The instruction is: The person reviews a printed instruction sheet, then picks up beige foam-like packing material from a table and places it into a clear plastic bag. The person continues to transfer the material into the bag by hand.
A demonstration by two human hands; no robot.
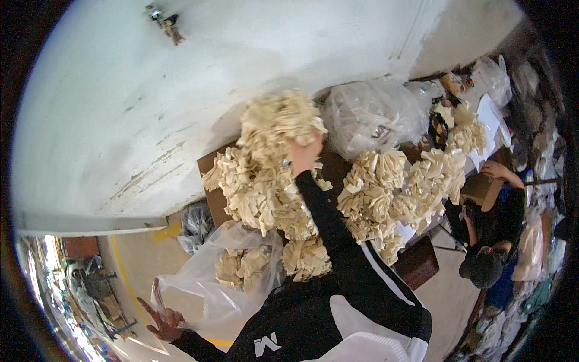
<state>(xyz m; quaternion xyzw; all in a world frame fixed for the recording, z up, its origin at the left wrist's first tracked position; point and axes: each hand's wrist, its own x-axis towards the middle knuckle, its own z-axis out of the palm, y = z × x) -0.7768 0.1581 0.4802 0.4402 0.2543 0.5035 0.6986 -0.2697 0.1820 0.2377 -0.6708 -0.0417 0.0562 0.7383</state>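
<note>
My right hand (pixel 306 151) is closed on a large bunch of cream, folded, strip-like pieces (pixel 280 120), slightly blurred above the pile. More cream bunches (pixel 256 190) lie heaped on the brown table under and beside it. Down at the left, my left hand (pixel 163 321) is at the rim of a clear plastic bag (pixel 205 298), which stretches toward it. Some of its fingers stick out, while others appear bent at the film. Inside the bag sit a few of the same cream bunches (pixel 242 265). What exactly the pieces are, I cannot make out.
A full clear plastic sack (pixel 374 117) stands against the white wall (pixel 181 90). More cream bunches (pixel 401 193) cover the table's right side. Another person in a dark cap (pixel 482 268) is at the far right. A dark red stool (pixel 419 263) stands below the table.
</note>
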